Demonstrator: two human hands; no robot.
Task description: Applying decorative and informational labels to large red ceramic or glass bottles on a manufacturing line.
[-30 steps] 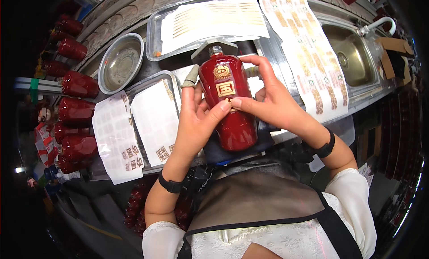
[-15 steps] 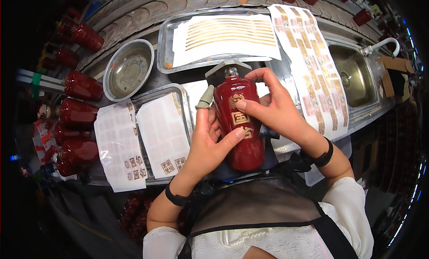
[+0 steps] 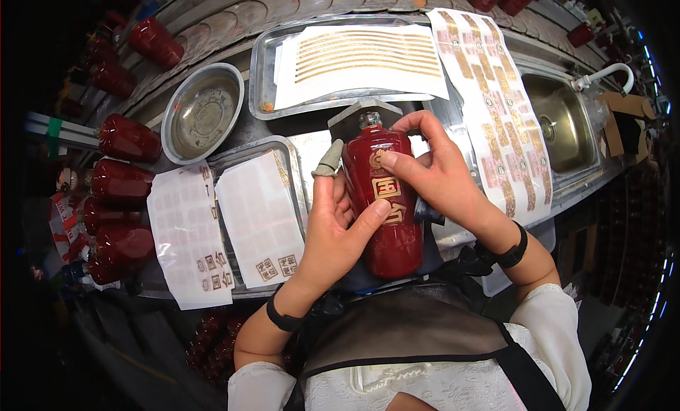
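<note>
now both hands, left hand (image 3: 333, 230) and right hand (image 3: 435, 173), grip clenched around red bottle (image 3: 388, 205)

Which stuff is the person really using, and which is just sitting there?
Using: red bottle, held in left hand and right hand; sticker sheets in the tray.

Sitting there: metal bowl, sink, other red bottles, striped sheet.

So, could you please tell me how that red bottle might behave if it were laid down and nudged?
The red bottle looks glossy, so probably slippery and breakable. Its round body would likely roll on the metal counter. Both hands, left hand and right hand, steady it.
</note>
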